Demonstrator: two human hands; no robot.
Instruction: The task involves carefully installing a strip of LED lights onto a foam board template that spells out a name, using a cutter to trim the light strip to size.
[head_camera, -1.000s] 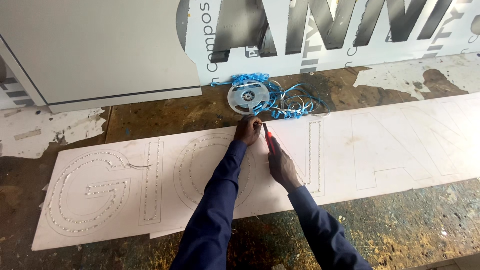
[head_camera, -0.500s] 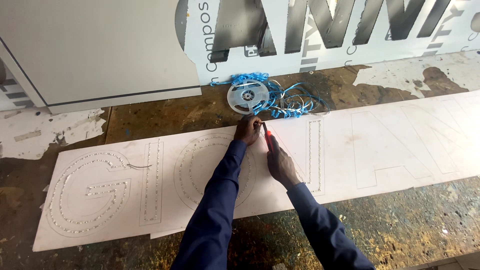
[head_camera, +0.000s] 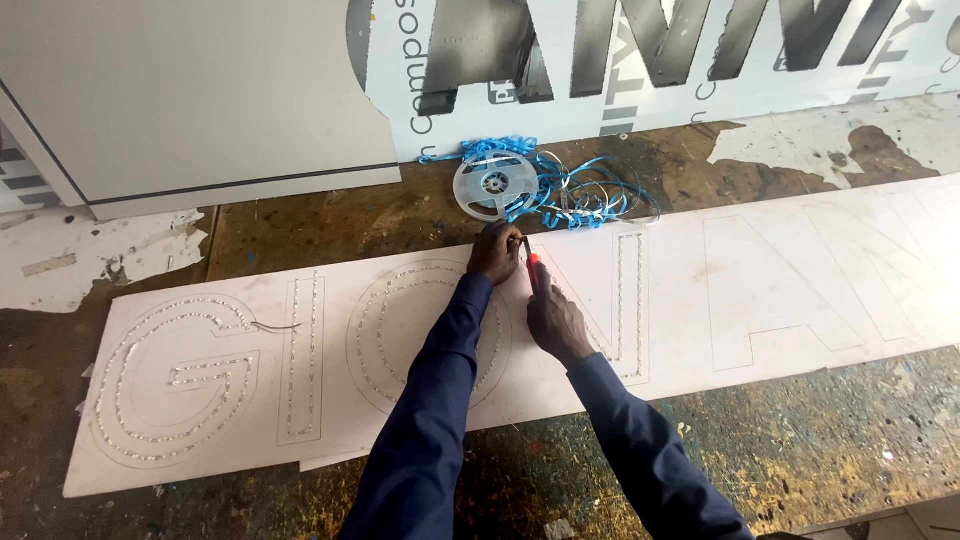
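Hardly anything has shifted since the earlier frames: both hands stay at the top edge of the white letter board (head_camera: 760, 290), just below the clear reel (head_camera: 493, 185) with its blue strip. Left hand (head_camera: 494, 254) presses flat, seemingly steadying the board, while right hand (head_camera: 553, 318) grips a red-handled tool (head_camera: 533, 270). Its tip is hidden between the hands.

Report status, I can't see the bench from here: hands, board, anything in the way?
Left hand pressing on white letter board. Right hand gripping red-handled tool. Tape reel beyond the board, clear.
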